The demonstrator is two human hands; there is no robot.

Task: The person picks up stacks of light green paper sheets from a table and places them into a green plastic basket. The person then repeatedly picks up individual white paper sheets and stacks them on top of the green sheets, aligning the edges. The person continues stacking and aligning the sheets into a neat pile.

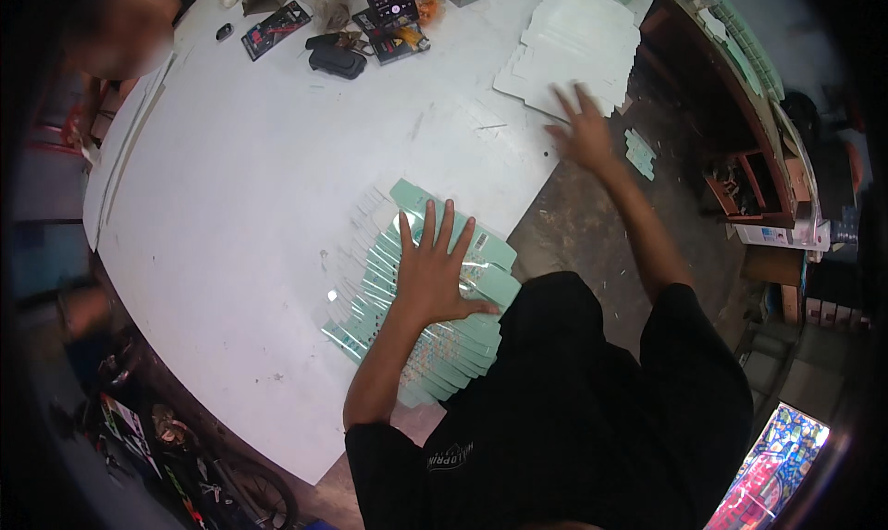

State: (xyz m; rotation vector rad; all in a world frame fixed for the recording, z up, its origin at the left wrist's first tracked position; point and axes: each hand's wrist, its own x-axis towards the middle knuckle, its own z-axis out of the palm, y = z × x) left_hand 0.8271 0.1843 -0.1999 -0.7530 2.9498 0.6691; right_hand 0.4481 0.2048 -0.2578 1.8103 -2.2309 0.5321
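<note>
your left hand [430, 276] is flat on the fanned green card sheets [449, 354], fingers spread open, gripping nothing. right hand [585, 134] is up by the near edge of the white stack [578, 49], fingers spread and motion-blurred; looks empty, but can't tell if it touches the stack.

the green sheets lie overlapped at the near right side of the table [231, 178], right against your dark shirt [592, 419]. the near end of the fan seems to reach the table edge, maybe past it; your body hides part, can't confirm.

risks as i judge them:
- fan slide. sheets look glossy and only your left palm holds them. lift it, or push unevenly, and the overlap could shear, near ones off the edge.
- shirt snag. lean in and you could drag or bend the near sheets.
- white stack. it sits at the far right edge with ragged layers. a fast swipe from the right hand could knock the top ones off or skew the pile.
- floor loss. a small pale green piece [640, 154] lies on the floor [546, 234] below that edge, so anything dropped on that side could end up there too.
</note>
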